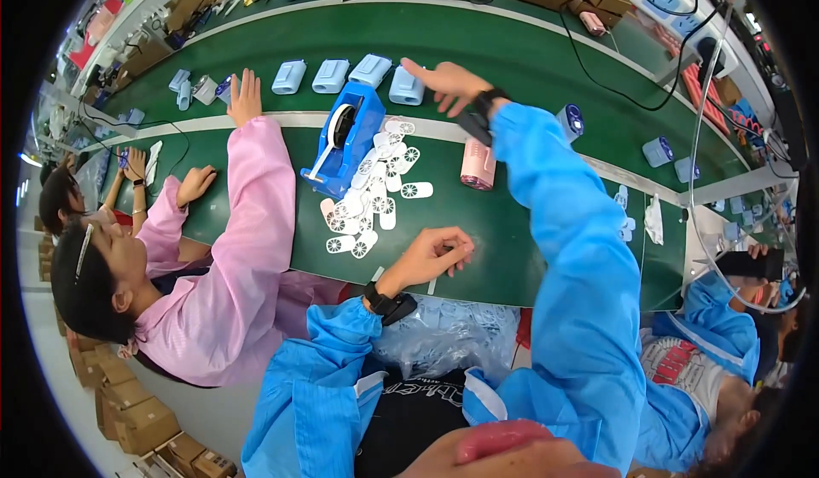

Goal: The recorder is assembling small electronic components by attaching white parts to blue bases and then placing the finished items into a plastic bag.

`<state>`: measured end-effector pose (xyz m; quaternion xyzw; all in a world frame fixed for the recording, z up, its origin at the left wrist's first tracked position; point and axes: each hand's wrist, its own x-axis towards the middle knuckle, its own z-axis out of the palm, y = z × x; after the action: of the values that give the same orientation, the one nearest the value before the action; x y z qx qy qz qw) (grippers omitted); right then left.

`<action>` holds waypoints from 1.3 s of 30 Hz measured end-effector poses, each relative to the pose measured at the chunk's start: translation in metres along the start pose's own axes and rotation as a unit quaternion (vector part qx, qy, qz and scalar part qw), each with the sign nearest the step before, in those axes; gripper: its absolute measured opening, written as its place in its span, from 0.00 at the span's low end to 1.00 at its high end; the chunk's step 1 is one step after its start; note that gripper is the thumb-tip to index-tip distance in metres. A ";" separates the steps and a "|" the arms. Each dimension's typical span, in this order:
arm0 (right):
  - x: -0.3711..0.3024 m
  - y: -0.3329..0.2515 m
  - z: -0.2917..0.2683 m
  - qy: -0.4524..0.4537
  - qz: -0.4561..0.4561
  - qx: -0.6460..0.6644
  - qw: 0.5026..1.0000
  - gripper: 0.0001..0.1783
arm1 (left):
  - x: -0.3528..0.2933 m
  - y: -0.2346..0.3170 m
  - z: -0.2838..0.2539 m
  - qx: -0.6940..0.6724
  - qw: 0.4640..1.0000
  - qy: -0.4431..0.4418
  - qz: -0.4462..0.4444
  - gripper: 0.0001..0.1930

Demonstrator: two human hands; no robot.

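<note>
My right hand [452, 84] reaches across the bench with thumb and fingers apart, right beside a light-blue handheld device [407, 86]; whether it touches the device is hard to tell. Near the bench's front edge, my left hand [433, 254] rests with its fingers loosely curled and nothing visible in them. A pink device [478, 166] lies below my right forearm. Left of it, flat white pieces with dark spoked circles [375, 189] are spread in a loose heap. A blue tape dispenser [365, 124] stands by that heap. More light-blue devices [330, 76] sit in a row beyond it.
At left, a co-worker in a pink sleeve [260, 188] has one hand [245, 98] by the row of devices. A metal rail [294, 119] crosses the green bench. Black cables [589, 64] hang at the far right. A clear plastic bag [448, 333] is below the front edge.
</note>
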<state>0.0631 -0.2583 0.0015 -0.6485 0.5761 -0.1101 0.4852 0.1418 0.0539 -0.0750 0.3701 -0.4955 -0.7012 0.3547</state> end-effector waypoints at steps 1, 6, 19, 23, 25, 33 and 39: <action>0.019 0.006 0.011 0.000 0.000 0.006 1.000 0.57 | 0.003 0.002 0.002 0.004 1.000 -0.001 -0.005 0.08; 0.059 0.035 -0.002 -0.001 -0.051 -0.027 0.998 0.49 | 0.008 0.000 0.004 0.003 1.000 -0.011 0.006 0.08; -0.311 0.089 0.001 -0.009 -0.256 -0.391 0.884 0.34 | 0.012 0.035 0.037 0.127 0.974 -0.011 0.188 0.37; -0.334 0.138 0.007 0.076 -0.372 -0.144 0.914 0.28 | 0.005 0.017 0.021 0.171 0.978 -0.040 0.115 0.31; -0.347 0.165 -0.021 0.210 -0.203 -0.054 0.955 0.26 | 0.000 0.005 0.013 0.139 0.987 -0.020 0.073 0.28; -0.365 0.275 -0.040 0.344 -0.114 -0.347 0.865 0.20 | -0.001 -0.013 0.006 0.040 0.997 0.040 0.052 0.24; -0.359 0.267 -0.036 0.364 -0.137 -0.274 0.879 0.17 | -0.005 -0.005 0.009 0.021 0.994 0.055 0.089 0.29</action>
<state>-0.2455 0.0666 -0.0330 -0.7419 0.6250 -0.2414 0.0239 0.1359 0.0628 -0.0768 0.3701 -0.5208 -0.6345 0.4349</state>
